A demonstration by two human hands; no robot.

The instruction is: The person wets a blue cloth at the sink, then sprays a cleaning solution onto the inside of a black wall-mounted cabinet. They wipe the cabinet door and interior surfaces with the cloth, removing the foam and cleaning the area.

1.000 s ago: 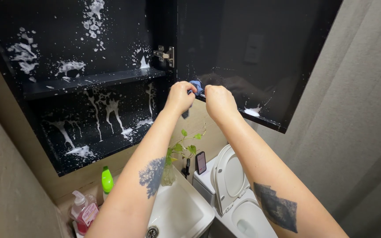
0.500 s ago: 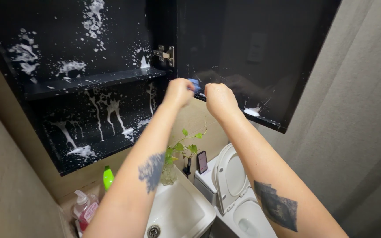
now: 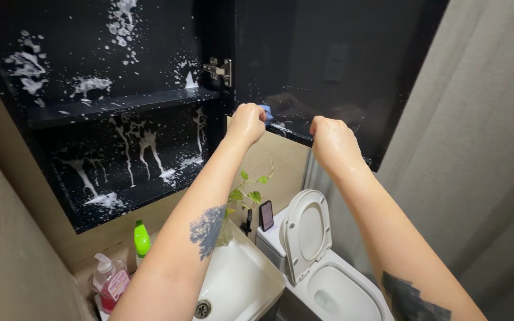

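Up high, left hand [image 3: 246, 123] clenched on a small blue cloth [image 3: 265, 110] poking out just past its fingers, touching the glossy black cabinet door [image 3: 328, 65]; right hand [image 3: 332, 139] fist-closed at the door's lower edge, contents cannot tell. White foam splatter [image 3: 144, 139] sits left of both hands.

Hands at the open black cabinet door

Left hand [image 3: 246, 123] clutches a blue cloth [image 3: 265, 111]; right hand [image 3: 332, 141] grips the cabinet door [image 3: 328, 71] bottom edge, foam-splattered shelves [image 3: 120, 107] beside.

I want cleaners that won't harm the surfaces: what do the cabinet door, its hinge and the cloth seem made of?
Cabinet door: probably laminated or painted board, glossy black, since it gives faint reflections. Hinge: metal, silvery and shiny. Blue cloth: looks like soft fabric bunched in the left hand; too little shows to tell the weave.
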